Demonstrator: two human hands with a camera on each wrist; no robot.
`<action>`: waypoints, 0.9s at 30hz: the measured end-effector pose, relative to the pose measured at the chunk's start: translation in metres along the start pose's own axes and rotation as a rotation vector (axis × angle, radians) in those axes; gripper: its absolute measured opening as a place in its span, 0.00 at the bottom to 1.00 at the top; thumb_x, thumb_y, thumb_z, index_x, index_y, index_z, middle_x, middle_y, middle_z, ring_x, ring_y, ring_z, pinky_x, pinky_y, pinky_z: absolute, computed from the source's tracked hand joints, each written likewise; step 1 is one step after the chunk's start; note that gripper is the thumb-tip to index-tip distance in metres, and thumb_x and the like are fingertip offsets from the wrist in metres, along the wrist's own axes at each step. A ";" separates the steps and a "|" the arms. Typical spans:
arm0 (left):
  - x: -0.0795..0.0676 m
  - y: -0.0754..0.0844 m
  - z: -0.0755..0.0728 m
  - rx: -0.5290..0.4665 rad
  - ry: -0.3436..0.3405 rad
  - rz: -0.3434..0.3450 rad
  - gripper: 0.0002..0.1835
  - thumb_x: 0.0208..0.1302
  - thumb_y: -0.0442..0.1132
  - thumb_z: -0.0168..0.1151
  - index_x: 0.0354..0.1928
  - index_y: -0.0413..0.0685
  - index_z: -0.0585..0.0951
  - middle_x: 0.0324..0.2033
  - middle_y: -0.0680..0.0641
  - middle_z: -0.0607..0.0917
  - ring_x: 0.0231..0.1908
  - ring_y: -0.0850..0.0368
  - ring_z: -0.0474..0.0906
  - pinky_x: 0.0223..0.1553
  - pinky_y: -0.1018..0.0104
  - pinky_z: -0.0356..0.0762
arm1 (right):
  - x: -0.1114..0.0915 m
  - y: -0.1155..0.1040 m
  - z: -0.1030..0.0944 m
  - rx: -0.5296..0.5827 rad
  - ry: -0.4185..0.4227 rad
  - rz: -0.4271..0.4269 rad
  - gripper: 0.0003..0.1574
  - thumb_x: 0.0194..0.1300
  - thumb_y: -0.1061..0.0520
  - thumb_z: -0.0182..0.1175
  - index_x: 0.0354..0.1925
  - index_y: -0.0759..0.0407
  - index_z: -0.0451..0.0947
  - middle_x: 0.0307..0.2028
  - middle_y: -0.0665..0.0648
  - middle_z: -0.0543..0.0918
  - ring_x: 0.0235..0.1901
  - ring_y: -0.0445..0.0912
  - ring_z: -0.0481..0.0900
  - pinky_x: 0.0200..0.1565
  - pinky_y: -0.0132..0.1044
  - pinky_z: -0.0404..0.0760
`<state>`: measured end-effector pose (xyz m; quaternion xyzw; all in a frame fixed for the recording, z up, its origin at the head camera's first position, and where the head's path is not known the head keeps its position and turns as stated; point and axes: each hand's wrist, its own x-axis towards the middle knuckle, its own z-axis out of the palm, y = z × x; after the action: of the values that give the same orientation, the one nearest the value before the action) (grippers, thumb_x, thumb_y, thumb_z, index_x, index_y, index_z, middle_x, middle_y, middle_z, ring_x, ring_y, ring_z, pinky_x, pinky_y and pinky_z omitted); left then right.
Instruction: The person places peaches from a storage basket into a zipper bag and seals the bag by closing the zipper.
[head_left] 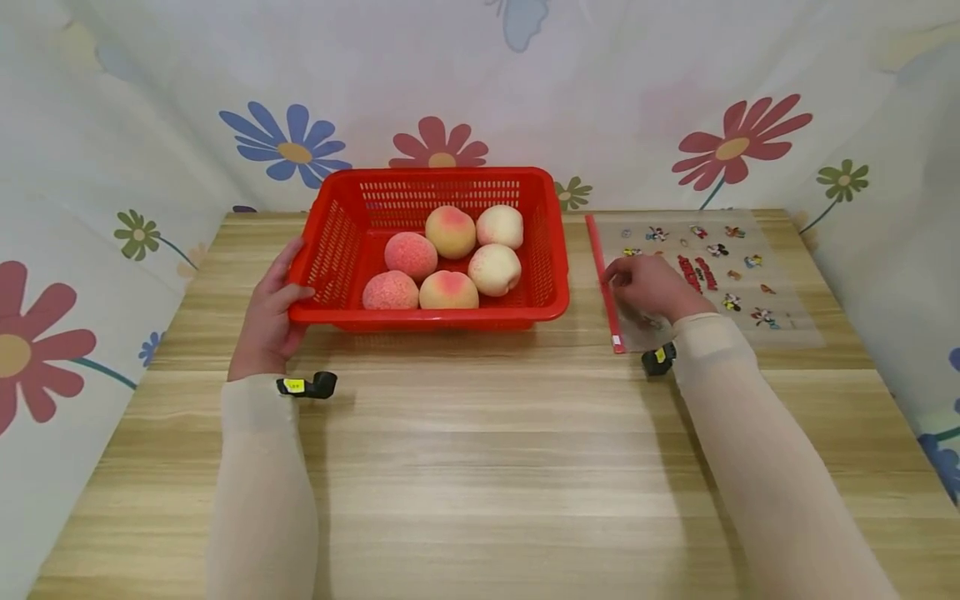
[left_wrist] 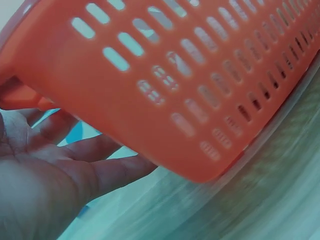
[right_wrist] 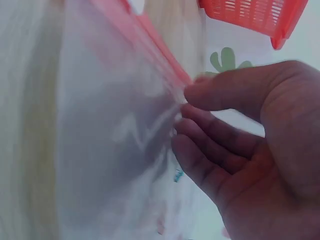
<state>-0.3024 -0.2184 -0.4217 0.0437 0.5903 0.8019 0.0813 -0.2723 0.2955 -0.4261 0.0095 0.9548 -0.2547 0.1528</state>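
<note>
Zip bag (head_left: 738, 287): clear film w/ cartoon figs. and red lettering, turned sideways, wording illeg.; laid flat on wood-grain table (head_left: 487, 467), R of basket; edged by red strip (head_left: 596, 246) w/ small white tag at near end.
Wrist cams (head_left: 294, 386): black; yellow stickers borne, marks too small to be read.
Red basket (head_left: 442, 317): slotted plastic, approx. rectangular, walls flared.
Peaches (head_left: 448, 292): six, rounded, in basket; 2 pink-red, speckled; 2 yellow w/ pink blush; 2 cream, pink-tinged.
L hand (head_left: 270, 321): basket's L rim gripped, one digit laid over it, others set beneath.
R hand (head_left: 651, 286): film pinched btwn thumb and fingertips, beside strip.
Obscured: part of bag covered by R hand; bag blurred and cut off in R wrist view; basket cropped in both wrist views.
</note>
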 end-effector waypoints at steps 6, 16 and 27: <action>-0.001 0.004 -0.007 0.195 0.077 -0.040 0.34 0.68 0.28 0.52 0.71 0.67 0.64 0.70 0.41 0.63 0.60 0.49 0.70 0.43 0.66 0.81 | -0.008 -0.006 -0.004 -0.075 -0.098 -0.049 0.21 0.64 0.64 0.52 0.53 0.54 0.80 0.50 0.61 0.78 0.39 0.53 0.75 0.33 0.39 0.78; -0.008 0.023 0.006 0.769 0.174 -0.058 0.32 0.69 0.44 0.55 0.73 0.72 0.59 0.72 0.50 0.63 0.69 0.45 0.64 0.53 0.57 0.78 | -0.028 -0.009 0.004 -0.204 -0.039 -0.168 0.13 0.62 0.59 0.62 0.45 0.56 0.83 0.47 0.57 0.82 0.46 0.52 0.77 0.54 0.50 0.78; -0.018 0.038 0.051 1.027 0.204 -0.016 0.32 0.69 0.47 0.54 0.73 0.70 0.59 0.70 0.45 0.66 0.61 0.41 0.70 0.48 0.44 0.80 | -0.040 -0.021 0.015 -0.280 -0.059 -0.174 0.10 0.59 0.54 0.67 0.39 0.56 0.82 0.32 0.53 0.82 0.34 0.48 0.75 0.43 0.42 0.78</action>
<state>-0.2789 -0.1848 -0.3699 -0.0049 0.9127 0.4087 -0.0022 -0.2321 0.2726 -0.4163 -0.1021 0.9733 -0.1318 0.1579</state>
